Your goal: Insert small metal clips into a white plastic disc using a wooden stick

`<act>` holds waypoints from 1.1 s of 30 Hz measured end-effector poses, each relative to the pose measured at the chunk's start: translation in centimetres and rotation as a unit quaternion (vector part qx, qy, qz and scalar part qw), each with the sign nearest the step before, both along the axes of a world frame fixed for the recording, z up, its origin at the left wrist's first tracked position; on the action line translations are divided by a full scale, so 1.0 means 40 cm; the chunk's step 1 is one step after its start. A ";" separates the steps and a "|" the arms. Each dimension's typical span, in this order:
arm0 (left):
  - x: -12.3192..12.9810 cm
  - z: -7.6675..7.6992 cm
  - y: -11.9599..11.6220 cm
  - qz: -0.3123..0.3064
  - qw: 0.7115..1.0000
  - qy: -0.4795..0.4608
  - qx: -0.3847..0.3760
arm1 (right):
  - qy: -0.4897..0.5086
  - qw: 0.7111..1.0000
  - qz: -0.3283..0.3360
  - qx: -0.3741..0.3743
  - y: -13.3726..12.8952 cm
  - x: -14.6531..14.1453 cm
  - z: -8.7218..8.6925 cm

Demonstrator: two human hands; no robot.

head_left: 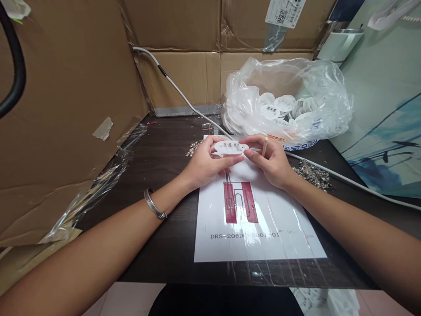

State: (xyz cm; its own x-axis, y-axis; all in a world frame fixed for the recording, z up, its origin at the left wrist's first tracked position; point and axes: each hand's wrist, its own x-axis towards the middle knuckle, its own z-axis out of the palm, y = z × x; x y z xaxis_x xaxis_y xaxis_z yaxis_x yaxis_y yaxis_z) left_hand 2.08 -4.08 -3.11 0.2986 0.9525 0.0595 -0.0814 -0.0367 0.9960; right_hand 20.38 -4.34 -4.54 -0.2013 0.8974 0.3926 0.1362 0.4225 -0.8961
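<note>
A white round plastic disc [226, 148] with a row of small metal pieces set in it is held up over the printed sheet [210, 210]. My left hand [208, 160] grips its left and lower edge, thumb along the front. At the disc's right end, the fingertips of my right hand [271, 162] pinch its edge or a small part there; which one I cannot make out. A thin wooden stick [265, 146] stands up between my right fingers. The sheet shows red blocks with dark line shapes and printed letters.
Behind my hands stands a clear plastic bag [243, 96] with several similar white discs [284, 103]. Small metal parts lie in piles at right [312, 174] and left [194, 148]. A white cable [187, 101] crosses the dark table [158, 153]; cardboard walls [66, 87] enclose it.
</note>
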 end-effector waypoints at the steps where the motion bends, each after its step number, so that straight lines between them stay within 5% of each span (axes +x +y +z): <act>1: 0.000 0.001 -0.001 -0.001 1.000 0.000 -0.001 | -0.003 1.000 0.003 0.000 -0.001 0.000 0.002; 15: -0.001 0.003 -0.003 -0.010 1.000 -0.002 0.011 | -0.015 0.996 0.086 -0.009 -0.003 0.000 0.018; 23: -0.006 -0.019 0.008 -0.034 0.996 0.025 0.077 | 0.021 0.996 0.075 -0.050 0.000 -0.001 0.004; 29: -0.021 -0.021 0.008 -0.129 0.984 0.080 0.093 | 0.090 0.993 0.004 -0.080 -0.036 0.004 0.036; 33: -0.024 -0.018 0.009 -0.140 0.980 0.106 0.095 | 0.105 0.986 -0.087 -0.097 -0.134 0.037 0.071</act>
State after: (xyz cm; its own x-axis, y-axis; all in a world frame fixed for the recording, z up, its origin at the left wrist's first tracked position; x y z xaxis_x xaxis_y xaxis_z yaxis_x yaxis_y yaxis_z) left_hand 1.11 -3.73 -3.82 0.5707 0.8097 0.1367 0.0928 -0.2290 0.9690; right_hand 21.88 -9.71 -1.70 0.0303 0.9736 0.2264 -0.0060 0.2267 -0.9740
